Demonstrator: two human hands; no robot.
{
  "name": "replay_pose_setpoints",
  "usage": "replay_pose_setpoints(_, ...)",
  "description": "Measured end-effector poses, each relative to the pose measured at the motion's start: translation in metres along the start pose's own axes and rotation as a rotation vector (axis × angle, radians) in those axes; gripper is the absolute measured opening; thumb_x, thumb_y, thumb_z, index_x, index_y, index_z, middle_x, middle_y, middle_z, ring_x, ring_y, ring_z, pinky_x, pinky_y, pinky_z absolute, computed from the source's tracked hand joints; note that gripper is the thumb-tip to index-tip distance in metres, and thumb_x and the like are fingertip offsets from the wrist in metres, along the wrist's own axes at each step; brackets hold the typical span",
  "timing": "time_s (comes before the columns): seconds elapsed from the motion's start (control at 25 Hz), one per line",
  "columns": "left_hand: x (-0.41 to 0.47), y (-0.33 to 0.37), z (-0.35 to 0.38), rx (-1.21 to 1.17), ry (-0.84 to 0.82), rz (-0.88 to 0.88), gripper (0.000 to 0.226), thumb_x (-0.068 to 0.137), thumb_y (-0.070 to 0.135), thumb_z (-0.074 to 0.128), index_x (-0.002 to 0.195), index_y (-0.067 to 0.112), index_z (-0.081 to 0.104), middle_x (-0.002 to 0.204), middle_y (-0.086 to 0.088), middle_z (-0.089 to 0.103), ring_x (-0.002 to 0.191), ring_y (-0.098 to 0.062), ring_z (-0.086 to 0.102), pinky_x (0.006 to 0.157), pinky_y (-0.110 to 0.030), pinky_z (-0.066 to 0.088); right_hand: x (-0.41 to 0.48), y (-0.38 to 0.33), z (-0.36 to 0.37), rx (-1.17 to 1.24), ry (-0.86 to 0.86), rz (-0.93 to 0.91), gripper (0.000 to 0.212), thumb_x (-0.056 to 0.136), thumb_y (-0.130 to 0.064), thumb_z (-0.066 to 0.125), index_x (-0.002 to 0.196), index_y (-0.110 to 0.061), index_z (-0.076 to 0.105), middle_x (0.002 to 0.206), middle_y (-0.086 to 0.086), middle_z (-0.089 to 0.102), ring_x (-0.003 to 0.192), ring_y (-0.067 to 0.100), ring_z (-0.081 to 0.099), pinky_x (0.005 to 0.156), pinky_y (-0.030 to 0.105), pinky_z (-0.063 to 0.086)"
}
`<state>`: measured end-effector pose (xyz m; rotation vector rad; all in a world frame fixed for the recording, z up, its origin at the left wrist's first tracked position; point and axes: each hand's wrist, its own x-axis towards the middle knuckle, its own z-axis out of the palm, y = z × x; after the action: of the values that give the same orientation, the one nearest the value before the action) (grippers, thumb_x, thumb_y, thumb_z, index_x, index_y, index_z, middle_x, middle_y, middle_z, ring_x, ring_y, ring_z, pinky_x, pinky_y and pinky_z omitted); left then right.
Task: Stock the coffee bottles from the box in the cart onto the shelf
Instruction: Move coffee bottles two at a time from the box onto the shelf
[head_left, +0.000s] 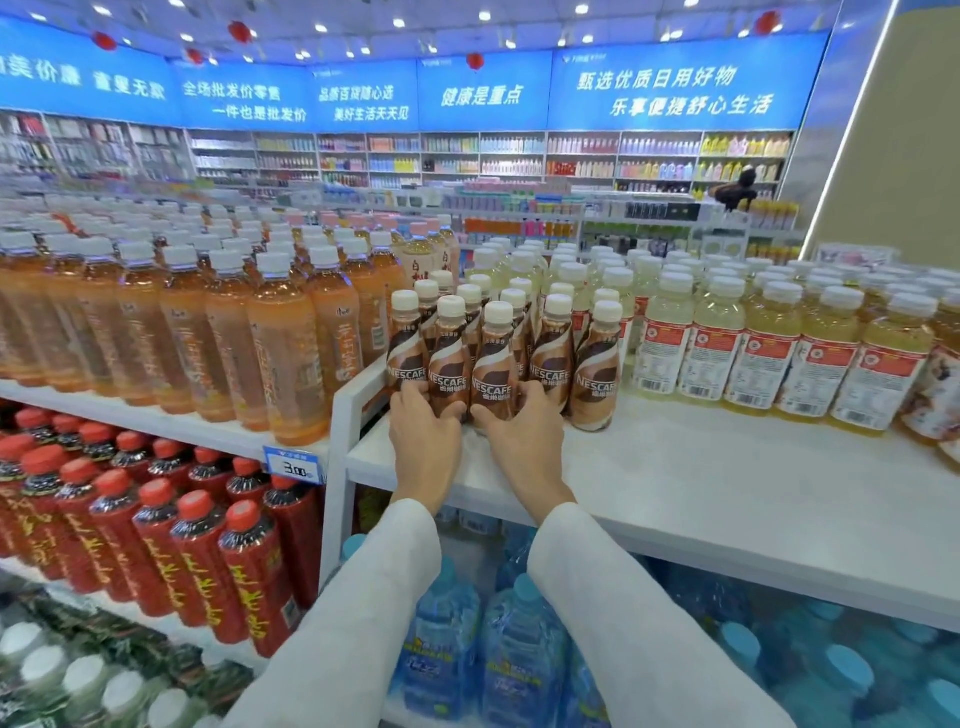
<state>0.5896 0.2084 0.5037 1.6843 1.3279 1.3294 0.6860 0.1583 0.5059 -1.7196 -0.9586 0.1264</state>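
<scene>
Several brown Nescafe coffee bottles (596, 364) with cream caps stand clustered at the left end of the white top shelf (701, 483). My left hand (423, 431) grips the base of a front coffee bottle (448, 358). My right hand (522, 431) grips the base of the neighbouring front bottle (493, 364). Both bottles stand upright on the shelf, close against the rows behind them. The cart and the box are out of view.
Orange tea bottles (280, 338) fill the shelf to the left, behind a white divider (345, 410). Pale yellow drink bottles (753, 343) stand to the right. Red-capped bottles (156, 540) sit on the lower left shelf and blue water jugs (519, 649) below. Bare shelf surface lies front right.
</scene>
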Motion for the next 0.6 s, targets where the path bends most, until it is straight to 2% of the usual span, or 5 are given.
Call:
replay_pose_setpoints(0.4, 0.0008, -0.0038, 0.0025, -0.015, 0.021, 0.001, 0.041, 0.087, 0.027, 0.075, 0.122, 0.021, 0.054, 0.123, -0.001, 0.055, 0.113, -0.021, 0.057, 0.103, -0.043, 0.048, 0.0012, 0.0000, -0.0003, -0.007, -0.020, 0.007, 0.050, 0.082, -0.037, 0.078, 0.121, -0.019, 0.051, 0.120, 0.002, 0.059, 0.110, 0.020, 0.057, 0.093, 0.034, 0.049)
replay_pose_setpoints(0.6, 0.0007, -0.0053, 0.0043, 0.009, 0.025, 0.009, 0.044, 0.089, 0.030, 0.073, 0.126, 0.023, 0.052, 0.126, -0.001, 0.054, 0.117, -0.023, 0.055, 0.104, -0.044, 0.048, 0.0015, 0.0001, 0.0001, -0.028, -0.024, 0.003, 0.051, 0.084, -0.037, 0.077, 0.123, -0.018, 0.050, 0.122, 0.003, 0.058, 0.113, 0.022, 0.056, 0.096, 0.037, 0.050)
